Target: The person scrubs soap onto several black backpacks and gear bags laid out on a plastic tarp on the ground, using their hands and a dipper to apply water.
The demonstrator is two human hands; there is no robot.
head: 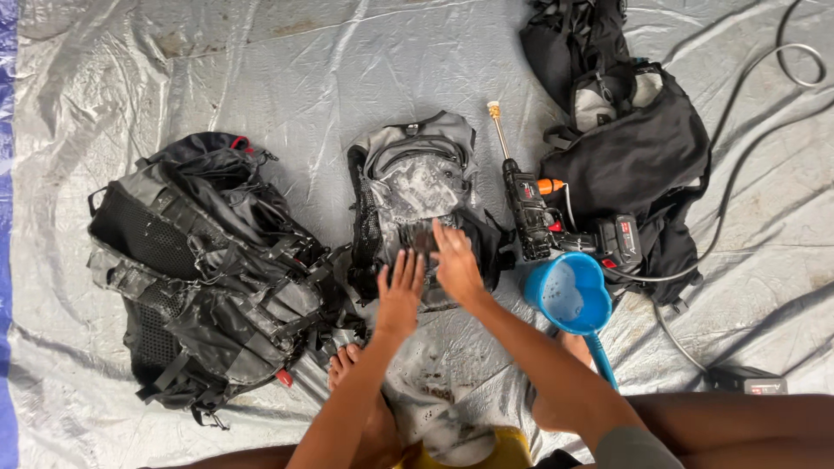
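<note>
A small grey and black backpack [415, 187] lies soapy on a silver tarp [287, 78], straight ahead of me. My left hand [399, 291] rests flat on its lower edge, fingers spread. My right hand [455, 260] presses on the lower middle of the same bag, fingers over a dark patch; whether it holds a brush or cloth is hidden. Suds cover the bag's front pocket.
A large black and grey backpack [208, 269] lies to the left. A black bag [634, 156] sits at right, with a cordless spray gun [530, 204] and a blue water scoop [569, 295] beside it. A hose [747, 148] runs along the right. My bare foot [347, 365] is below.
</note>
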